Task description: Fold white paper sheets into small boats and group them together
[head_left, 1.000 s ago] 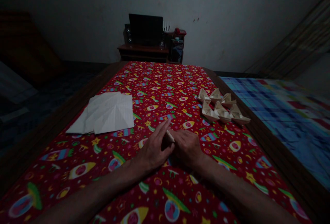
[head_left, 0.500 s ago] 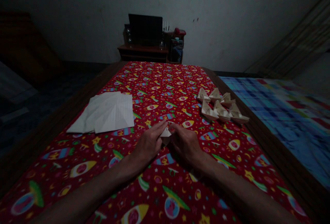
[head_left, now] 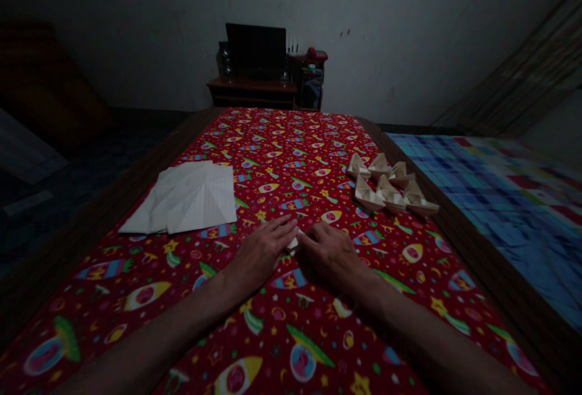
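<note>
A small piece of folded white paper (head_left: 293,247) lies low over the cloth, mostly hidden between my hands. My left hand (head_left: 262,249) reaches across it from the left, its fingers stretched close together and pressing over the top. From the right, my right hand (head_left: 331,251) pinches the paper's edge between thumb and bent fingers. Several folded paper boats (head_left: 385,195) sit in two rows to the right, beyond my right hand. To the left, a fanned stack of creased white paper sheets (head_left: 200,198) rests flat.
A red patterned cloth (head_left: 282,159) covers the table, whose dark wooden edge (head_left: 407,183) shows on the right. Past the far end stand a black monitor (head_left: 257,49), speakers and a red telephone (head_left: 317,54). A blue checked cover (head_left: 482,201) lies off to the right.
My left hand has turned flatter and slid over the folded paper, so less of it shows. My right fingers have shifted slightly. The boats and sheets are unmoved.
</note>
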Demonstrator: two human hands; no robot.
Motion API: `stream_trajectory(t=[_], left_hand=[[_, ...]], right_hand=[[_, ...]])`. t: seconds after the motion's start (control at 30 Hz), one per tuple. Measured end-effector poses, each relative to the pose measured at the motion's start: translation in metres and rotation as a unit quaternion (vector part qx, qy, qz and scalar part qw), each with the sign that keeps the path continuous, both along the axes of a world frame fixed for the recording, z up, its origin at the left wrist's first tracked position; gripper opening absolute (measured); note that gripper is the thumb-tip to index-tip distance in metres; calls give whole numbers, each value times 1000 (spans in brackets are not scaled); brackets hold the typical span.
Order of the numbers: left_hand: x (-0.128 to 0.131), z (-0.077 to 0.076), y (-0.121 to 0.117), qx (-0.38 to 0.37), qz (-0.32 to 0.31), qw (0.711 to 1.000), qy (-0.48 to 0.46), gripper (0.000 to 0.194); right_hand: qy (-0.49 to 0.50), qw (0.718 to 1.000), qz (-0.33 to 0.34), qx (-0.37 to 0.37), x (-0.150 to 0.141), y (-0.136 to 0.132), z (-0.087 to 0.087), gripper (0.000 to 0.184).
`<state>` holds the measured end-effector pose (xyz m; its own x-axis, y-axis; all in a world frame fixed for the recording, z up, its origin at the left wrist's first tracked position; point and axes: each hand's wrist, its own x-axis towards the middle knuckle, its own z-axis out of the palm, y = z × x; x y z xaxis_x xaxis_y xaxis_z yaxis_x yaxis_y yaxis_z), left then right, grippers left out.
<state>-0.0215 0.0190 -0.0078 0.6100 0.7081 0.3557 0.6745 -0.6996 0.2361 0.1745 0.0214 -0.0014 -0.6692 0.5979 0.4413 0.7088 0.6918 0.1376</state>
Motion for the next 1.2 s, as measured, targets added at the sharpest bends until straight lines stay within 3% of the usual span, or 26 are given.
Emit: stream_trajectory(t=[0.17, 0.37, 0.63, 0.87, 1.2], left_hand=[[-8, 3, 1, -15, -28, 997, 65, 54], [-7, 11, -10, -37, 22, 991, 125, 66], [-4, 11, -7, -30, 27, 987, 153, 69], [-6, 7, -9, -18, 29, 986, 165, 69], [-18, 6, -41, -40, 8, 990, 137, 73]], right_hand=[[-35, 998, 25, -43, 3, 2, 6, 20], [-34, 997, 30, -63, 4, 3, 9, 18], [4, 998, 16, -55, 0, 2, 2, 21], [-77, 995, -31, -63, -8, -1, 9, 19], [-62, 995, 26, -73, -3, -2, 9, 20]])
